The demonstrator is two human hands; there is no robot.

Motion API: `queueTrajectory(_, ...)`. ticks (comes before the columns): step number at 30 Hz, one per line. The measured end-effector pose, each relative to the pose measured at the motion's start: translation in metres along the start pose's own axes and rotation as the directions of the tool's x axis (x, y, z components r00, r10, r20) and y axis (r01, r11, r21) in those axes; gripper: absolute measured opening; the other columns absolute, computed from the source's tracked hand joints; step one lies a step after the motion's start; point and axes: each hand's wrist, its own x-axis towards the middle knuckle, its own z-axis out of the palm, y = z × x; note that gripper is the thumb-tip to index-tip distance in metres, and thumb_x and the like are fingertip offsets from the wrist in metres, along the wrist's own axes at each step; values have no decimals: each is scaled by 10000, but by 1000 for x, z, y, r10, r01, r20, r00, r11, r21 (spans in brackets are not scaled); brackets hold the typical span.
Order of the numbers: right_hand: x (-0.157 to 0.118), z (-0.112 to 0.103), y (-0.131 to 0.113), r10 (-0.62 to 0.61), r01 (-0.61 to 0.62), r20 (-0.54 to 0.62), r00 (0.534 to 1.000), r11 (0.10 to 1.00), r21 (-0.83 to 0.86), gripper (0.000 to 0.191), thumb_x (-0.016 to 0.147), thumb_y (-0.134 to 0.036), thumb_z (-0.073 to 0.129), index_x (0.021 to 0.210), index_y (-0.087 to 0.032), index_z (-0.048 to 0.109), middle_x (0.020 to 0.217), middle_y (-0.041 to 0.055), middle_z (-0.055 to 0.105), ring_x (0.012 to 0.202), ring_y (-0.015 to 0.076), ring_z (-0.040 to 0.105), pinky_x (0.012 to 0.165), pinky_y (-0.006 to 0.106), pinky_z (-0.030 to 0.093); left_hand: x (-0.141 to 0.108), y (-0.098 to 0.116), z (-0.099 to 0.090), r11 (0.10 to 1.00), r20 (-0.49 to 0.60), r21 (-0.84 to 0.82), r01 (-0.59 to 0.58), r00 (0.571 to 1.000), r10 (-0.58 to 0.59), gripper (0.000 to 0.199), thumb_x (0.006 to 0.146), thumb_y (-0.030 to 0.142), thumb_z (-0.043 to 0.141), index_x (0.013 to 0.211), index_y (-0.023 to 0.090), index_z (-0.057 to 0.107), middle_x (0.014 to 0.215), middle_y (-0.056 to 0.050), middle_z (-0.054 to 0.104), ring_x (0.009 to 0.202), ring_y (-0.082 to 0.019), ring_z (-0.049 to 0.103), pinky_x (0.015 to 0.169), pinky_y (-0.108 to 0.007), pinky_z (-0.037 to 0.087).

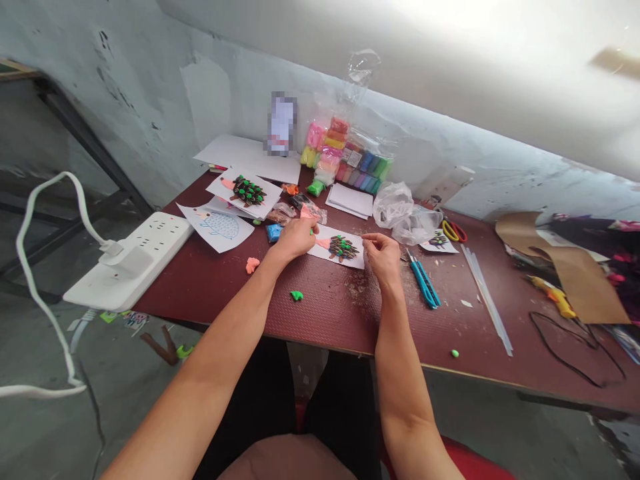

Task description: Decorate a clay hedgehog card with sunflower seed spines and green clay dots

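Left hand (296,239) is pinching a green clay bit (311,231) over the hedgehog card (336,248); right hand (383,257) is hovering beside the card, fingers loosely curled, above the maroon surface (320,313).

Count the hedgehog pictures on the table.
4: a clay hedgehog picture far left, a second clay hedgehog picture in the middle, a small clay hedgehog picture to the right, and an outline hedgehog drawing at left. Others may be hidden under papers.
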Motion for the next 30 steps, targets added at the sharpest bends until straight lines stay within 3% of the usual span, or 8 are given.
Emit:
queueTrajectory(12,-2,3,-3,-6,3,-16,1000,981,-194,308,808,-253,533,900,-185,820,790,74,768,738,236,644,755,343,459,2,-3,4,1000,-11,-25,-6,1000,6,315,903,131,588,1106,189,821,1188,-155,802,1169,-334,725,1031,-402,540)
queueTrajectory(20,-1,4,-1,-8,8,1,1000,991,-134,229,743,-280,669,892,-172,804,798,70,769,725,218,639,754,334,472,2,-3,4,1000,-8,-7,-8,1000,8,311,895,133,592,1098,200,819,1179,-137,806,1155,-312,730,1012,-369,541)
queueTrajectory(25,0,2,1,-29,27,-7,1000,988,-149,229,811,-348,649,836,-193,816,797,74,779,748,229,651,762,340,474,2,-3,3,1000,11,-4,-12,1000,12,315,901,136,591,1112,203,815,1193,-137,803,1155,-312,731,1007,-365,539)
queueTrajectory(30,0,-1,1,6,-7,-9,1000,986,-168,215,750,-249,650,870,-201,823,843,72,797,788,243,682,804,358,489,2,-2,2,1000,11,12,0,1000,0,312,904,140,593,1117,203,813,1190,-141,802,1154,-323,730,997,-372,541)
